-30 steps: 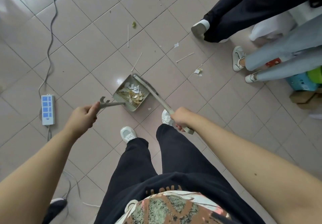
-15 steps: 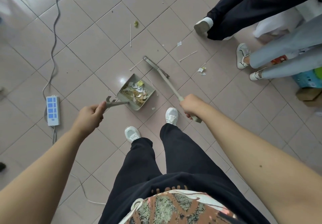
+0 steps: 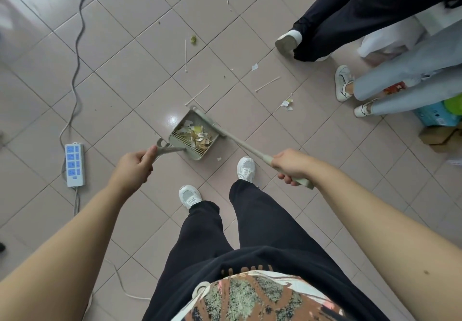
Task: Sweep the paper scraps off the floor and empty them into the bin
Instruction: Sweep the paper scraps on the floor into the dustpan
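The paper scraps [image 3: 198, 137] lie heaped inside the dustpan [image 3: 185, 118], which sits on the tiled floor [image 3: 125, 83] just ahead of the person's white shoes [image 3: 246, 168]. The left hand [image 3: 135, 168], arm stretched forward, curls its fingers round the dustpan's handle [image 3: 172, 149]. The right hand [image 3: 291, 167] wraps its fingers round the broom [image 3: 246, 147], whose head lies along the dustpan's right edge. Beyond the dustpan, loose scraps [image 3: 287, 103] and thin sticks [image 3: 185, 55] lie near bystanders' feet [image 3: 343, 83]. A power strip [image 3: 74, 164] lies to the dustpan's left.
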